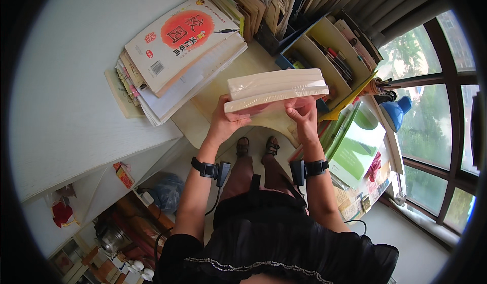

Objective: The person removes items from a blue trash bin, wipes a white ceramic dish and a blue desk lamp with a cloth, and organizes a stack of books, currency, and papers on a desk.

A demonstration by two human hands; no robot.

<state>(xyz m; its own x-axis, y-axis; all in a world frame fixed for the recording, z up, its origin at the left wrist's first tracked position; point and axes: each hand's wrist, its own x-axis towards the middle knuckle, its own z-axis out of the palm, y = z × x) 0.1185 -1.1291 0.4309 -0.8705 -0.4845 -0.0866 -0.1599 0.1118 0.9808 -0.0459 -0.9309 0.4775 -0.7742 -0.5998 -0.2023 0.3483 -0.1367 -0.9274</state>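
A plastic-wrapped stack of books or paper pads (277,88) is held up in front of me, its pale page edges facing up. My left hand (225,122) grips its left end, fingers bent around the lower edge. At the right end my right hand (303,114) holds the underside, thumb and fingers against the wrap. The underside looks reddish through the film. Parts of the fingers of both hands are hidden by the stack. Left of it, a songbook with a red round print (179,36) lies on a tall pile of papers, with a black pen (227,30) on top.
The desk (217,76) has a curved front edge. Behind stand file boxes of papers (274,29) and a divided organiser (323,55) with pens. On the right are green folders (354,143), a blue lamp head (395,113) and a window (422,124). A white cabinet surface (68,113) spans the left.
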